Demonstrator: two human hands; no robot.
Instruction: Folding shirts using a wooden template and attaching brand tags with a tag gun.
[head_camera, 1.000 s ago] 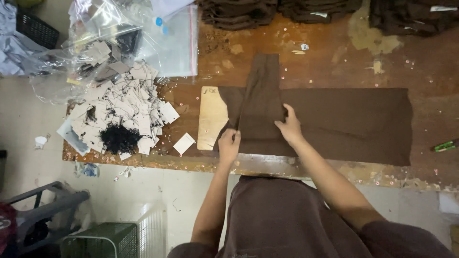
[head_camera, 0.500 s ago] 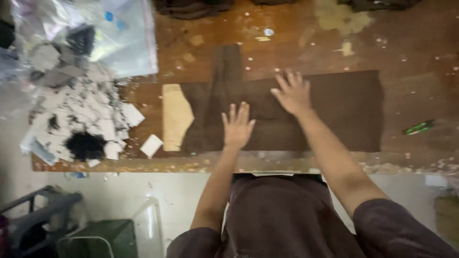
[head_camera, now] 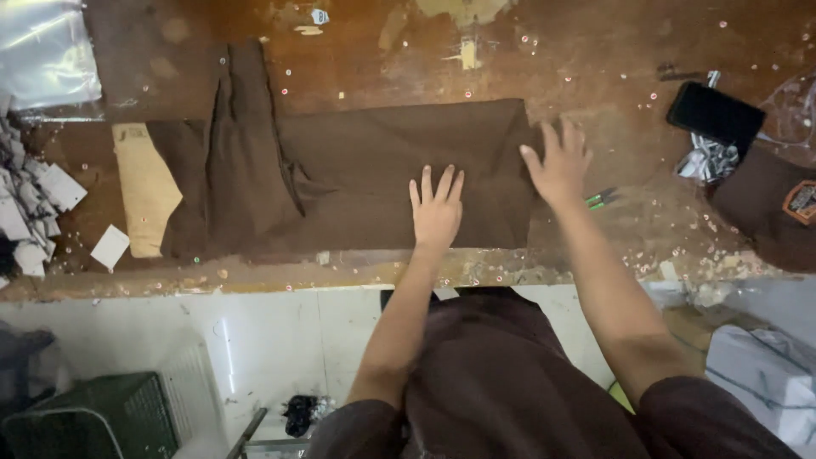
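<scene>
A dark brown folded garment (head_camera: 357, 178) lies flat along the near part of a worn wooden table (head_camera: 595, 51), with a sleeve folded up at its left. My left hand (head_camera: 436, 208) presses flat on the cloth near its middle, fingers spread. My right hand (head_camera: 561, 161) rests palm down on the garment's right edge, fingers apart. A tan cardboard piece (head_camera: 144, 187) sticks out from under the cloth's left end.
White paper tags (head_camera: 34, 212) lie in a pile at the left, with clear plastic bags (head_camera: 47, 51) above them. A black phone (head_camera: 714, 115), crumpled foil and a brown cap (head_camera: 769, 212) sit at the right. Green-handled snips (head_camera: 602, 200) lie beside my right wrist. A green crate (head_camera: 93, 416) stands on the floor.
Both hands have slid rightward along the garment, from the sleeve fold at the left to the middle and right edge. The view has shifted right with them.
</scene>
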